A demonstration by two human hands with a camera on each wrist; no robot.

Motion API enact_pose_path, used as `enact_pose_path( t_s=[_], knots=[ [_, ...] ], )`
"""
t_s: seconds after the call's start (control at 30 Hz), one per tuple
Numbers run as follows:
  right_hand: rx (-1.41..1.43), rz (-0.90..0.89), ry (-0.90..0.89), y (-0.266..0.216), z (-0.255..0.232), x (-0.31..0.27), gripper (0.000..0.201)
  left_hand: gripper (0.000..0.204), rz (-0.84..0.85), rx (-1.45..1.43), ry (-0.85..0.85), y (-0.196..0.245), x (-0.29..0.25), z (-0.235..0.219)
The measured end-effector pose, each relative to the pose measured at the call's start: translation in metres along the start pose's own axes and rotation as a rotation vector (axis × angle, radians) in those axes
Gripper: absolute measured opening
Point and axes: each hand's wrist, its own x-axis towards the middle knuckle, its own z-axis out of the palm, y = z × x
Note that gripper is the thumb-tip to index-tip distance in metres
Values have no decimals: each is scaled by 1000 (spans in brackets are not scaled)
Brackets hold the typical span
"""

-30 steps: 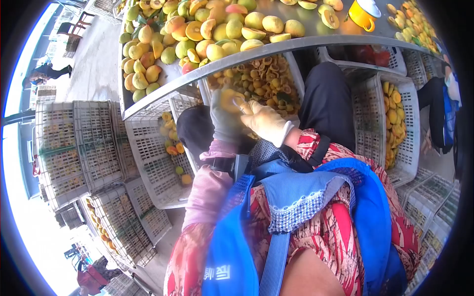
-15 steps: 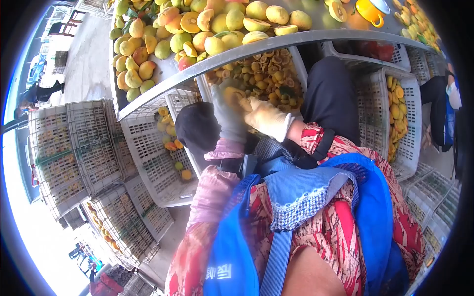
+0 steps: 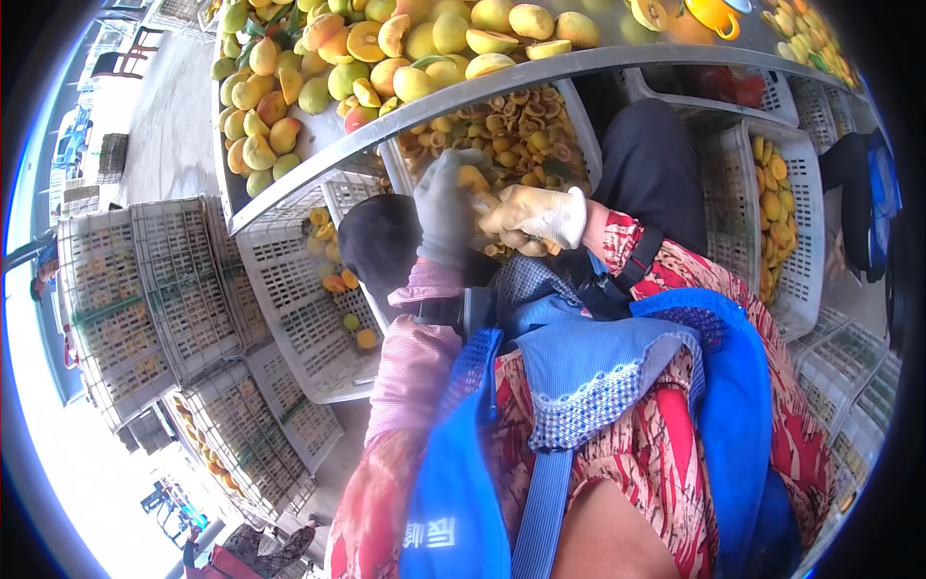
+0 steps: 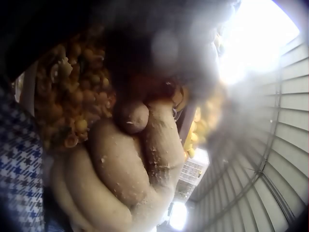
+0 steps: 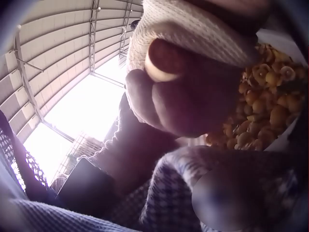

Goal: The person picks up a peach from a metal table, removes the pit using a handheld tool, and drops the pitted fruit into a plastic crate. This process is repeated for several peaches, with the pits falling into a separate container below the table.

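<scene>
My left hand (image 3: 446,207), in a grey glove, grips a yellow peach-like fruit (image 3: 473,180) over the crate of fruit pieces (image 3: 391,164). Close against it, my right hand (image 3: 535,214) in a cream glove has its fingers curled round a tool, whose round handle end (image 5: 164,60) pokes out of the fist in the right wrist view. A thin curved metal edge (image 4: 176,114) shows beside the right fingers in the left wrist view; the tool's working end is mostly hidden. The right thumb (image 4: 131,117) lies against the curled fingers.
Whole and halved fruits (image 3: 415,82) are heaped on the metal-rimmed table (image 3: 318,154) ahead. A yellow mug (image 3: 712,14) stands at its far side. White crates flank my knees, left (image 3: 299,318) and right (image 3: 805,241). Stacked crates (image 3: 116,289) stand further left.
My right hand has turned, its wrist rising and its fingers curling under beside the fruit. The left hand still holds the fruit, moving only slightly. The head view has shifted a little.
</scene>
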Motion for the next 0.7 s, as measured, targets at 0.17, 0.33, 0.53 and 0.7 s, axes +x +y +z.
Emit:
enact_pose_path(
  t_s=[0.17, 0.33, 0.53, 0.7],
  knots=[
    [-39, 15, -64, 1, 0, -8, 17, 34, 10, -14, -38, 2, -7, 4],
    [-74, -27, 82, 6, 15, -2, 13, 39, 86, 41, 86, -15, 0, -1],
    [220, 8, -185, 3, 16, -11, 11, 39, 226, 157, 134, -10, -5, 3],
    [236, 38, -156, -8, 20, -19, 14, 42, 241, 184, 66, -4, -5, 4]
  ],
)
